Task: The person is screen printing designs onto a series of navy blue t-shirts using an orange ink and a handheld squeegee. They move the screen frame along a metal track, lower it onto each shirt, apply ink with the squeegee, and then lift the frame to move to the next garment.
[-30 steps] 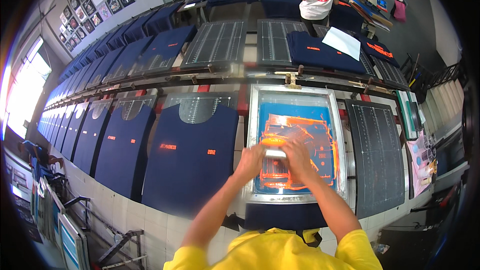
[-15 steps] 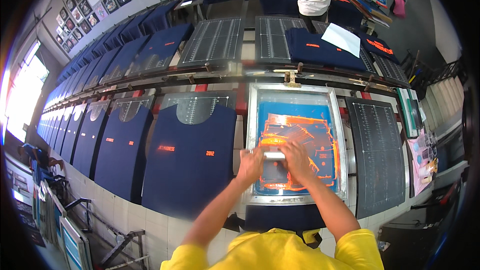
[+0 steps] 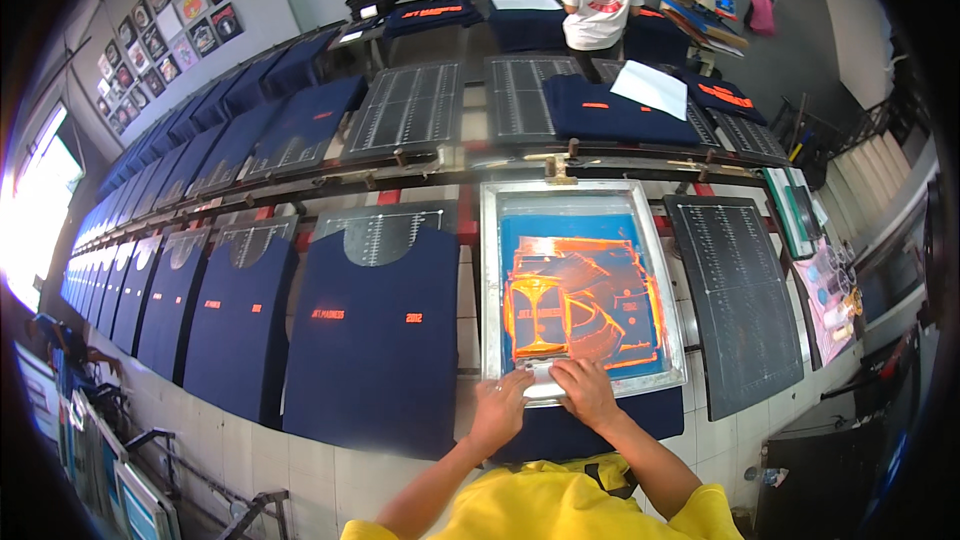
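A metal-framed printing screen (image 3: 660,285) with blue mesh lies over a navy shirt (image 3: 600,425), whose lower part sticks out below the frame. Orange ink (image 3: 600,325) is smeared over the mesh, thickest around the edges of the printed area. Both hands grip a squeegee (image 3: 540,380) with a pale handle at the near end of the screen. My left hand (image 3: 502,402) closes on its left end, and my right hand (image 3: 585,390) on its right end. The blade is mostly out of sight under the handle and fingers.
Left of the screen, a navy shirt (image 3: 370,340) with small orange prints lies on its board, with several more in a row beyond. A dark marked board (image 3: 735,290) stands at the right. Past the rail, a person in a white shirt (image 3: 600,0) stands by folded navy shirts (image 3: 590,120).
Both hands have pulled the squeegee toward me, from mid-screen to its near end. Ink now lies in a fresh streaked patch on the left half. The view has shifted slightly.
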{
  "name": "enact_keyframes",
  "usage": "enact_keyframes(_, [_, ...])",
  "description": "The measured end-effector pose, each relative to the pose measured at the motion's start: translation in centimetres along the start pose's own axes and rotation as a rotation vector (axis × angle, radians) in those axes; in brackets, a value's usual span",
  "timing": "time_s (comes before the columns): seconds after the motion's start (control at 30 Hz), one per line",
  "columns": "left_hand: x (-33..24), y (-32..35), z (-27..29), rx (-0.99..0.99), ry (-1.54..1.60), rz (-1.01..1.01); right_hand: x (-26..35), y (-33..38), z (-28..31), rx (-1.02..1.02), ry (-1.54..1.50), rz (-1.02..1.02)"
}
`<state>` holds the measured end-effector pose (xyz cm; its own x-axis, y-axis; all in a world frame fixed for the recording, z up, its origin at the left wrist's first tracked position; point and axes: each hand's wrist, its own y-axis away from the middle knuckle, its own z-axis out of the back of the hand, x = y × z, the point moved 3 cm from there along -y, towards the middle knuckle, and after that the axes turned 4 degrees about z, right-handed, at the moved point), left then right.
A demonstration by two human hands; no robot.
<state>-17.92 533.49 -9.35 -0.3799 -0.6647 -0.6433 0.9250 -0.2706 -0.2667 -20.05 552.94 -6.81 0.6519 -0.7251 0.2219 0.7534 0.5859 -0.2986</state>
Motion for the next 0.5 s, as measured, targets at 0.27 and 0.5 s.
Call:
enact_keyframes(0.27, [0.2,2.9,-1.4,-0.044,-0.051,-0.129,1.3,3.0,-1.0,0.018,-0.021,-0.004])
enact_keyframes(0.5, [3.2,0.1,-0.3,-0.265,0.304,0.104,-4.5,3.7,1.9,-0.318,-0.306,-0.151])
